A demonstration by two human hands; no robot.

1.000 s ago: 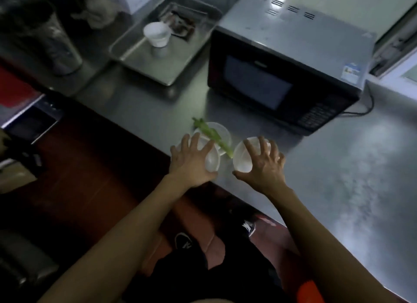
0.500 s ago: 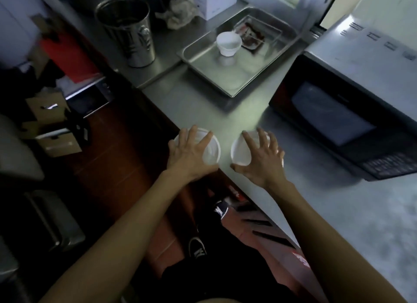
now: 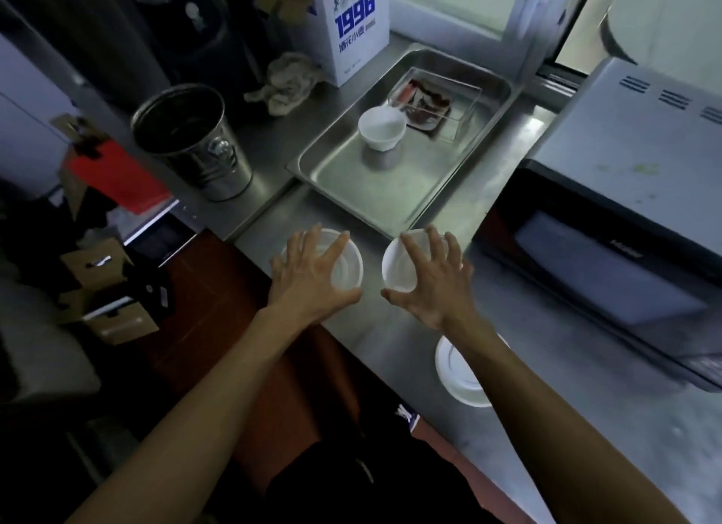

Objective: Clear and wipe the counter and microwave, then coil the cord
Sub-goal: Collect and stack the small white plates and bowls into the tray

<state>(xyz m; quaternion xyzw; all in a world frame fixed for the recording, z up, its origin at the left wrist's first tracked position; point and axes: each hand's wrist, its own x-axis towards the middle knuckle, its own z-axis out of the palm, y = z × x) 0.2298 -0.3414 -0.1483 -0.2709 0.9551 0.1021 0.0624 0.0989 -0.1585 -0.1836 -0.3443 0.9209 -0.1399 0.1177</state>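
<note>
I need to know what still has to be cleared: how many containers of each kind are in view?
Clear plastic bowls, one under each hand: 2
White lid or plate: 1
White bowl in tray: 1
Clear box: 1
Metal tray: 1
Metal bucket: 1
Total: 7

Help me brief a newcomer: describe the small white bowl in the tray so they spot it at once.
Start at the steel tray left of the microwave. The small white bowl stands upright inside it, beside a clear box of dark scraps. Unlike the clear plastic bowls under the hands, it is opaque and untouched.
</note>
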